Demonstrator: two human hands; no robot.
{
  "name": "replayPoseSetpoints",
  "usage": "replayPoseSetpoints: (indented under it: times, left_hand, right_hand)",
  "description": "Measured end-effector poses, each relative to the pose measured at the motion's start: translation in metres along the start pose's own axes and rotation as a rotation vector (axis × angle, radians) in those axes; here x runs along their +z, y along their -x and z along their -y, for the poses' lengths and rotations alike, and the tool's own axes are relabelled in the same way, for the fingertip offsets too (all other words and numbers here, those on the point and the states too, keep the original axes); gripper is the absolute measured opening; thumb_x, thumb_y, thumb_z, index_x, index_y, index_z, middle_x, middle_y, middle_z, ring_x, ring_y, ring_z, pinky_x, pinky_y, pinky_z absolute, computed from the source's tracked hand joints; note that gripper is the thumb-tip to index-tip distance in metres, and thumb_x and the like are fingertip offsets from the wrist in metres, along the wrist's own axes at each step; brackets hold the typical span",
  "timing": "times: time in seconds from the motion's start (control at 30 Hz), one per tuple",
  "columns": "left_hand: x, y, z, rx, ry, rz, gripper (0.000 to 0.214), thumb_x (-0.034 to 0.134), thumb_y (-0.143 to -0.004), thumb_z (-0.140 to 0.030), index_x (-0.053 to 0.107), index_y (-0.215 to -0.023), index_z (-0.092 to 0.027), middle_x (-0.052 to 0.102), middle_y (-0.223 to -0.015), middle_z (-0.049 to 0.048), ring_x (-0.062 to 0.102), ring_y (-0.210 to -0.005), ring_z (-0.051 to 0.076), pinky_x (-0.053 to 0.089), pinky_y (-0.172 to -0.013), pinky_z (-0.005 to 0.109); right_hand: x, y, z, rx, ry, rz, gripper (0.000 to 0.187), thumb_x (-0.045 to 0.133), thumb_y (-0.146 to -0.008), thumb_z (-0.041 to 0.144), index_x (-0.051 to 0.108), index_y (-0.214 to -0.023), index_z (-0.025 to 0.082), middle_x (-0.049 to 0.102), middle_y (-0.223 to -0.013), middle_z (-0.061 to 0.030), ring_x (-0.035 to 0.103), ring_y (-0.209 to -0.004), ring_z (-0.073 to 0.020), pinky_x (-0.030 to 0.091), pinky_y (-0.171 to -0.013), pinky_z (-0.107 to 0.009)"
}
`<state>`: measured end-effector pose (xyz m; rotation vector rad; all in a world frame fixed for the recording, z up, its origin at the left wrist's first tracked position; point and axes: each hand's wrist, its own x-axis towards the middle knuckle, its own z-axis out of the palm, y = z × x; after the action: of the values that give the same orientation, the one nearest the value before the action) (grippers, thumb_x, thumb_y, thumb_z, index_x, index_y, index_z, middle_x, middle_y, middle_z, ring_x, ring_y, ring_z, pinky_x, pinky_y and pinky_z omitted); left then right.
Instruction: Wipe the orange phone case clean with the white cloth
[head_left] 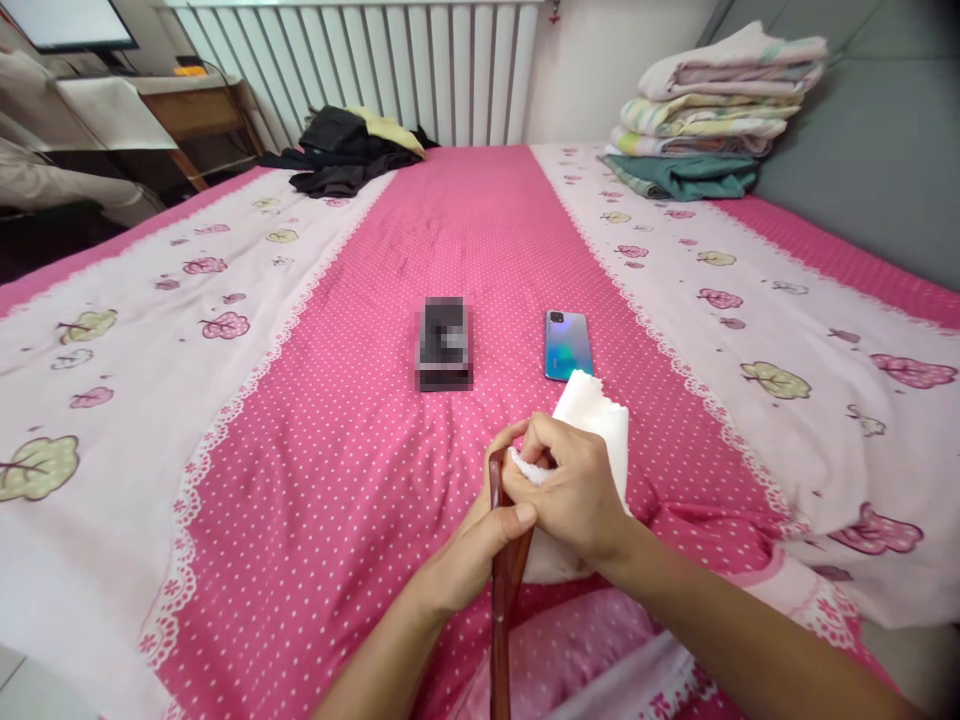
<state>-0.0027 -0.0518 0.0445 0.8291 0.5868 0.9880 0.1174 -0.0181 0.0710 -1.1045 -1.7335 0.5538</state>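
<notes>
My left hand is closed on a pair of glasses, its thumb pressed over the frame. Glossy reddish-brown temple arms point back toward me; the lenses are hidden behind my fingers. A white cloth is pinched in my right hand, whose curled fingers press a fold of it against the glasses' front. The rest of the cloth hangs out beyond and below that hand. Just past the cloth's upper end lies a shiny blue-violet phone, back side up. To its left sits a dark box, blurred by pixelation.
A pink dotted bedspread with white printed sides covers the bed. Dark clothes lie heaped at the far left, and folded bedding is stacked at the far right. Behind stands a white radiator; a desk is at left.
</notes>
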Motion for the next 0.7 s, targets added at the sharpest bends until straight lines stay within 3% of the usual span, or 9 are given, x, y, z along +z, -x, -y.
replayPoseSetpoints:
  times: [0.1,0.27,0.5,0.7]
  left_hand:
    - [-0.001,-0.001,-0.002,0.000,0.012,0.027,0.068,0.062,-0.080,-0.032,0.032,-0.141,-0.031,0.047,-0.139,0.0038,0.038,-0.131,0.028,0.022,-0.111,0.042]
    - [0.001,-0.005,-0.003,0.003,0.092,-0.010,0.071,0.065,-0.074,-0.027,0.035,-0.139,-0.031,0.053,-0.132,0.0021,0.042,-0.128,0.027,0.023,-0.110,0.039]
    - [-0.001,-0.012,-0.014,-0.100,0.434,-0.200,0.069,0.052,-0.072,-0.025,0.036,-0.139,-0.025,0.067,-0.097,0.0025,0.063,-0.093,0.024,0.044,-0.087,0.037]
    - [-0.010,-0.015,-0.020,-0.071,0.565,-0.210,0.067,0.047,-0.075,-0.031,0.035,-0.139,-0.017,0.063,-0.111,0.0095,0.059,-0.101,0.025,0.039,-0.093,0.043]
  right_hand:
    - [0.000,-0.001,0.001,0.070,-0.014,0.042,0.022,0.050,-0.060,0.008,0.033,-0.060,0.022,0.062,-0.063,0.0038,0.044,-0.046,-0.0079,0.034,-0.046,-0.020]
    - [0.000,-0.003,0.001,0.179,0.063,0.036,0.020,0.051,-0.057,0.012,0.034,-0.055,0.022,0.039,-0.046,0.0086,0.035,-0.042,-0.0076,0.029,-0.044,-0.021]
    - [-0.008,-0.007,-0.004,0.350,-0.220,0.093,0.021,0.056,-0.064,0.016,0.037,-0.057,0.021,0.034,-0.052,0.0083,0.034,-0.047,-0.0074,0.026,-0.043,-0.020]
    - [-0.013,-0.014,-0.011,0.505,-0.423,0.046,0.024,0.063,-0.068,0.025,0.043,-0.058,0.020,0.043,-0.054,0.0063,0.042,-0.050,-0.0090,0.034,-0.047,-0.022]
